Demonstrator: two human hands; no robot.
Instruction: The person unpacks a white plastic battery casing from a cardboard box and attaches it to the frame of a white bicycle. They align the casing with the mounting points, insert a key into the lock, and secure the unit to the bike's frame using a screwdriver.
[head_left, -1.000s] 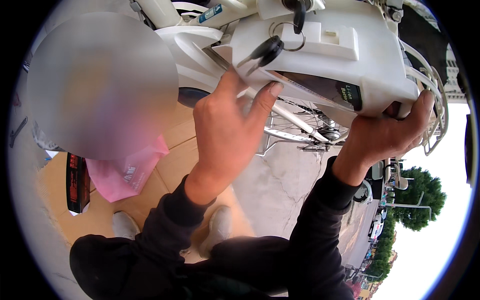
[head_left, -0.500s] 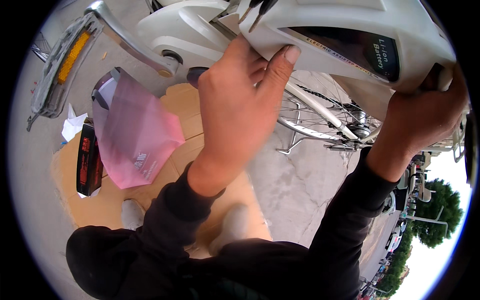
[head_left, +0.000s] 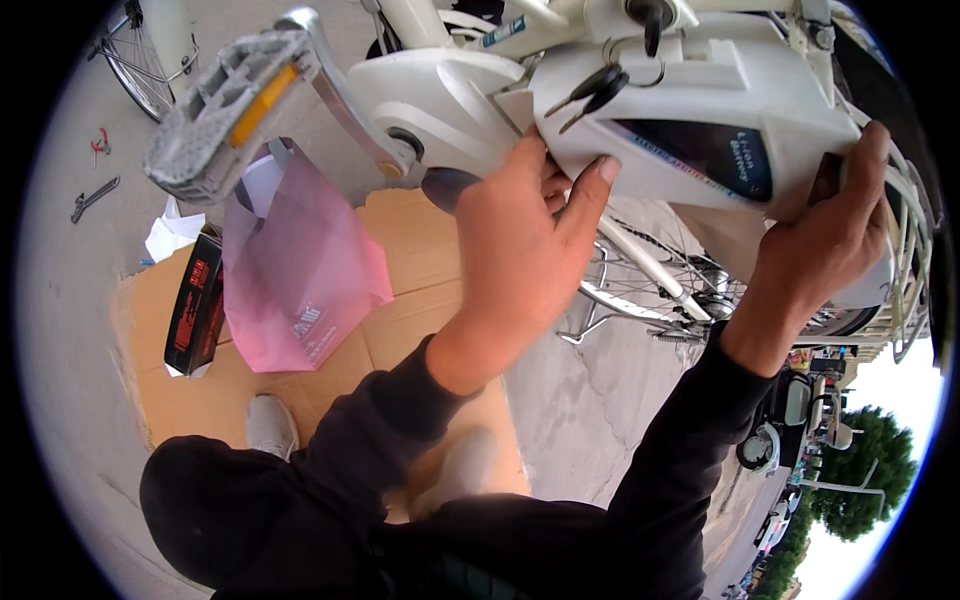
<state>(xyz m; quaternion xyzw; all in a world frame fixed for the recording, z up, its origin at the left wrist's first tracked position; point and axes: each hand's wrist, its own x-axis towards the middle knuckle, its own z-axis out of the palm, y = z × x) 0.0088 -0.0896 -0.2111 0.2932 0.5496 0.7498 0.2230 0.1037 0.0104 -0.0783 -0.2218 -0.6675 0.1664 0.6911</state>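
Observation:
A white battery case with a dark glossy panel is mounted on the frame of a white electric bicycle. My left hand grips its lower left corner, the thumb along the bottom edge and the fingertips partly hidden behind. At the right end, my right hand holds the case beside a dark recess, some of its fingers out of sight. Black-headed keys hang on a ring in front of the case, below a lock with a black key in it.
A crank with a grey pedal juts out at the left. Flattened cardboard lies under my feet, bearing a pink bag and a black box. A wrench and red-handled pliers lie on the pavement. The rear wheel stands behind my hands.
The view has shifted, so more of the bicycle, the key ring and the lock shows. Both hands stay on the battery case; the right hand's upper finger now reaches up along its end.

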